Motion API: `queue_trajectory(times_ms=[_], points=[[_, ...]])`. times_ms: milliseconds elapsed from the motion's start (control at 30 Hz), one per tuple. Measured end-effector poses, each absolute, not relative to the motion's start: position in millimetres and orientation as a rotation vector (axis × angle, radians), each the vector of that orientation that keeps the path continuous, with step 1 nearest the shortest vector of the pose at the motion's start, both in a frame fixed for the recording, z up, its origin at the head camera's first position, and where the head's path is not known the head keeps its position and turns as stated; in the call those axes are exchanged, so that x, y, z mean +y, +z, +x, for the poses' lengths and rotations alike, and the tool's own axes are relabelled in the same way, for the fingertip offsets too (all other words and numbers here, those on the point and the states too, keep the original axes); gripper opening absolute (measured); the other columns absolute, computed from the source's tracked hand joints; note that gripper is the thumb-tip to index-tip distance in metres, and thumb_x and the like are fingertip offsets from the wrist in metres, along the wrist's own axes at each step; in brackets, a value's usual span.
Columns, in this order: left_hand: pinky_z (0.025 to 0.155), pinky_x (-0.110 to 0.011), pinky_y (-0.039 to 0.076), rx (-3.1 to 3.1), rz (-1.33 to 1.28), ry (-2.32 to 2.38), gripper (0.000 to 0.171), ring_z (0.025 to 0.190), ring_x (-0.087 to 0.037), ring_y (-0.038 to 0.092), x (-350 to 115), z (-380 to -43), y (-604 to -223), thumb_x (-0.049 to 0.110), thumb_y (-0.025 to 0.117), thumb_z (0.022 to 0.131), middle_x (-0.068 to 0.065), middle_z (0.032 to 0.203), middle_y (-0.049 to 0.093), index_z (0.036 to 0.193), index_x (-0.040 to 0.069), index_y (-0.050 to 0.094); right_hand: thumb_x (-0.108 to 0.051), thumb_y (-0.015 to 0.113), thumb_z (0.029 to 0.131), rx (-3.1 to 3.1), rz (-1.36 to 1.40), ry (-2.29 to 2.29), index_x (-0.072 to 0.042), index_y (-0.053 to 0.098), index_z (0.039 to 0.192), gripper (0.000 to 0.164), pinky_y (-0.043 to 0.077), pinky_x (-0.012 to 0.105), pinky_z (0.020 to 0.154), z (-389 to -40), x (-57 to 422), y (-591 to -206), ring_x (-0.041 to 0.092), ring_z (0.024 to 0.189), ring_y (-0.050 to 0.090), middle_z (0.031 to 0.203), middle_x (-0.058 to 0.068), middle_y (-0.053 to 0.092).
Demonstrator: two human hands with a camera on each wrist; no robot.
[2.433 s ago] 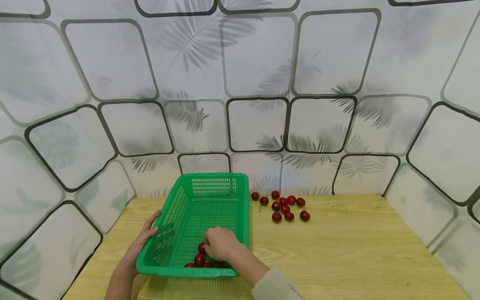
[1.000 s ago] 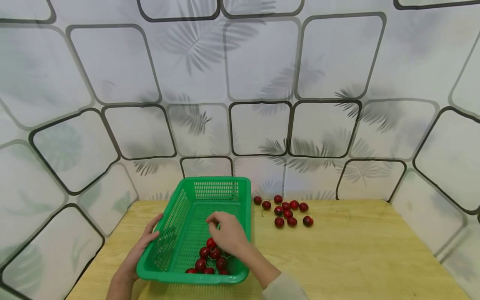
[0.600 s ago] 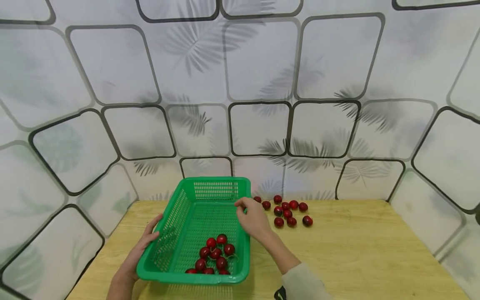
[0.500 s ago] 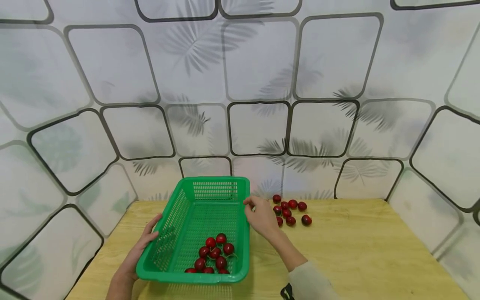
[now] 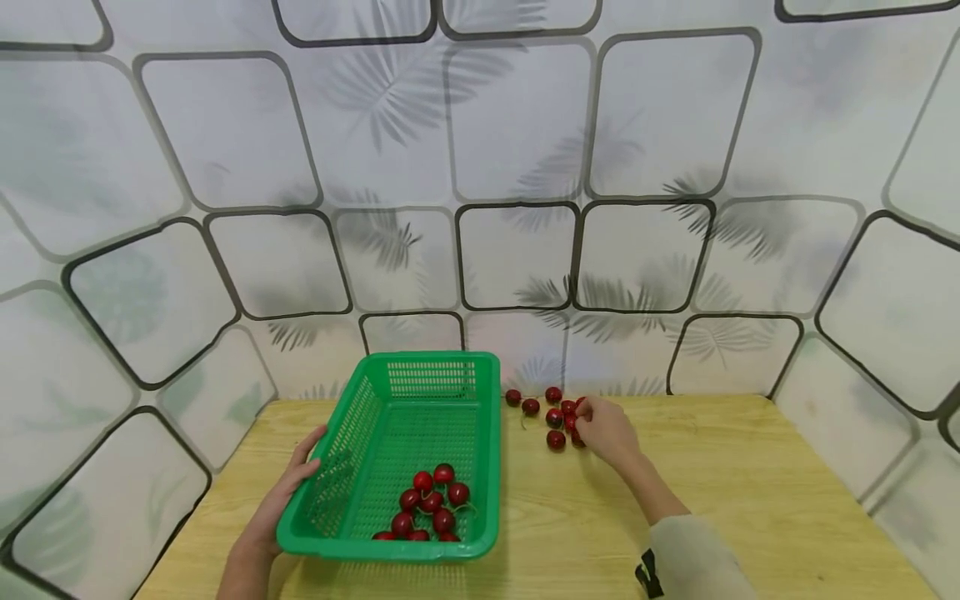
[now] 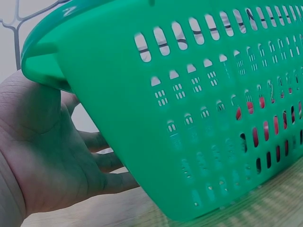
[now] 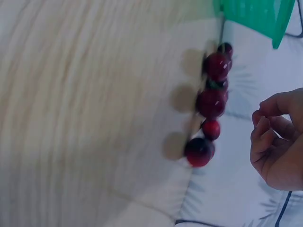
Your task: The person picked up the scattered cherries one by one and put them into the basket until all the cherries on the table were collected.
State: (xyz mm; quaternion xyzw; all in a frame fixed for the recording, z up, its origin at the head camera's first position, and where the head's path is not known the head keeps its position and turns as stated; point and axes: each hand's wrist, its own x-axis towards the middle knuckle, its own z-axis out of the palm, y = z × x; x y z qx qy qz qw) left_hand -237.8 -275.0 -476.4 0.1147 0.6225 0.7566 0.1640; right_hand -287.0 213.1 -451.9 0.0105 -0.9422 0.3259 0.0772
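Observation:
A green plastic basket point(image 5: 390, 550) stands on the wooden table, with several dark red cherries point(image 5: 431, 502) gathered at its near end. My left hand point(image 5: 285, 492) rests against the basket's left side. In the left wrist view, its fingers point(image 6: 113, 182) reach fairly straight along the outer wall, and the thumb's end is hidden beneath the rim. My right hand point(image 5: 611, 433) is over the right part of a group of loose cherries point(image 5: 554, 417), partly covering some. In the right wrist view, its fingers are curled with the tips near the thumb, and no cherry shows between them.
The wooden table point(image 5: 720, 500) extends to the right of the basket. A patterned white wall covering point(image 5: 517, 250) rises directly behind the table and along both sides. Two cherries point(image 5: 530, 407) lie close to the basket's right wall.
My right hand has left several cherries in the basket, crossed its right rim, and moved right to the cherries on the table. The left hand has stayed at the basket's side.

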Motion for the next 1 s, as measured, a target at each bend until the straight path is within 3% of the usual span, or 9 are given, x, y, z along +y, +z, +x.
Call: queue_trajectory(times_ms=[167, 333, 633, 867, 1000], points=[[0.089, -0.036, 0.052, 1.793, 0.305, 2.161, 0.051, 0.112, -0.017, 0.055, -274, -238, -476, 0.03, 0.028, 0.111, 0.012, 0.137, 0.037, 0.156, 0.038, 0.006, -0.003, 0.058, 0.085, -2.854, -0.022, 0.945, 0.003, 0.068, 0.101, 0.02, 0.052, 0.04, 0.066, -287, 235, -462, 0.027, 0.081, 0.063, 0.093, 0.013, 0.067], [0.088, -0.036, 0.052, 1.795, 0.31, 2.171, 0.051, 0.112, -0.017, 0.055, -275, -238, -476, 0.029, 0.028, 0.11, 0.012, 0.136, 0.039, 0.156, 0.037, 0.006, -0.004, 0.058, 0.083, -2.879, -0.068, 0.912, 0.003, 0.067, 0.103, 0.023, 0.051, 0.04, 0.061, -288, 246, -471, 0.028, 0.08, 0.063, 0.094, 0.015, 0.068], [0.088, -0.037, 0.051, 1.828, 0.233, 2.158, 0.057, 0.114, -0.02, 0.052, -271, -238, -475, 0.032, 0.029, 0.11, -0.004, 0.145, 0.013, 0.159, 0.034, -0.001, -0.002, 0.057, 0.083, -2.866, -0.206, 0.904, 0.004, 0.066, 0.105, 0.024, 0.051, 0.044, 0.064, -287, 273, -477, 0.034, 0.086, 0.064, 0.098, 0.019, 0.067], [0.087, -0.037, 0.052, 1.81, 0.254, 2.157, 0.058, 0.113, -0.02, 0.052, -272, -237, -475, 0.032, 0.029, 0.11, -0.003, 0.145, 0.012, 0.159, 0.034, -0.002, 0.01, 0.051, 0.082, -2.898, -0.036, 0.885, 0.009, 0.062, 0.121, 0.04, 0.051, 0.044, 0.067, -285, 283, -480, 0.037, 0.087, 0.063, 0.1, 0.027, 0.065], [0.088, -0.037, 0.051, 1.804, 0.283, 2.155, 0.057, 0.113, -0.019, 0.053, -274, -237, -476, 0.032, 0.028, 0.11, 0.004, 0.143, 0.024, 0.159, 0.035, -0.001, 0.012, 0.047, 0.083, -2.924, 0.066, 0.869, 0.011, 0.058, 0.126, 0.045, 0.052, 0.05, 0.077, -286, 285, -487, 0.042, 0.095, 0.062, 0.104, 0.03, 0.063]])
